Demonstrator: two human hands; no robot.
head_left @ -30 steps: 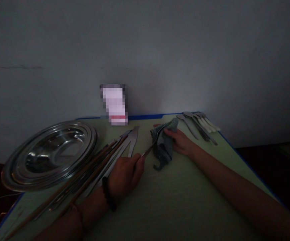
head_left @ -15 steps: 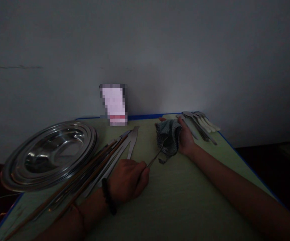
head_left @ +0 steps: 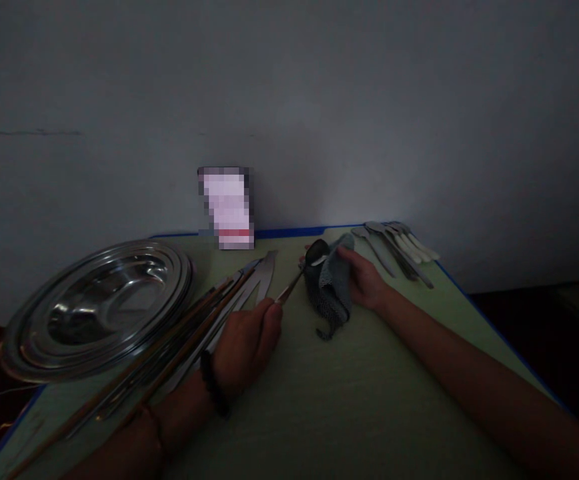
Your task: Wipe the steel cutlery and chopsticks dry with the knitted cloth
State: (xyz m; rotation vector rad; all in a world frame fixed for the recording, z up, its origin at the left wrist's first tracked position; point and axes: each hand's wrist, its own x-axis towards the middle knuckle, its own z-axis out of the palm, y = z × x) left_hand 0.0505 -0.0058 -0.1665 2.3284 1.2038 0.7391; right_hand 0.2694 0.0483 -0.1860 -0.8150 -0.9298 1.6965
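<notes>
The left hand (head_left: 247, 340) was closed around the handle end of a spoon (head_left: 292, 285). The spoon's bowl pointed away toward the back of the worktop (head_left: 369, 400) and lay against the top of a grey-blue cloth (head_left: 333, 293). The right hand (head_left: 364, 280) was curled about that cloth from its right side and gripped it bunched, a loose corner trailing down onto the pale green surface. Just left of the left hand lay a fan of long utensils (head_left: 204, 313), possibly tongs and skewers, though the dim light hid their details. Beyond them sat stacked steel plates (head_left: 99, 307) at the left edge. More cutlery (head_left: 399, 248) lay grouped near the far right corner, just beyond the right hand. A pixelled card (head_left: 227, 208) stood against the wall (head_left: 419, 100).
</notes>
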